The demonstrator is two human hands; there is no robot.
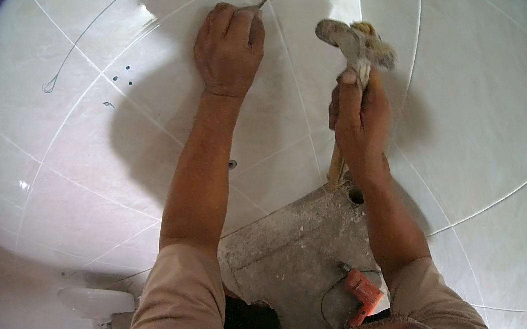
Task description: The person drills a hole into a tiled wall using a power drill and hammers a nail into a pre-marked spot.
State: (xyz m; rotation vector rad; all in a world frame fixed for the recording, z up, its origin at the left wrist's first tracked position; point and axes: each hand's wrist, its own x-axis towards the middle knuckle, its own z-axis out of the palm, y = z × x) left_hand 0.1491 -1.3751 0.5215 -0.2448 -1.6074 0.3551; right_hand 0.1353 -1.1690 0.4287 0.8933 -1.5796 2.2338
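Note:
My left hand point(229, 51) rests against the tiled wall point(258, 125), fingers closed round a thin metal rod point(260, 4) like a nail or punch. Its dark end sticks out up and to the right; the rest is hidden in the fingers. To the right, my right hand point(359, 114) grips a hammer point(351, 44) by its wooden handle, close below the worn, dirty head. The hammer head is apart from the rod. Small dark holes point(128, 68) dot the tiles left of my left hand, and one more lies just above it.
A thin wire point(81, 38) curves over the wall at upper left. A round metal fitting point(232, 164) sits beside my left forearm. Below, an orange-red power drill point(364, 293) lies on the rough concrete floor point(282, 249), near a round floor hole point(355, 195). A white basin-like piece point(96, 301) is at lower left.

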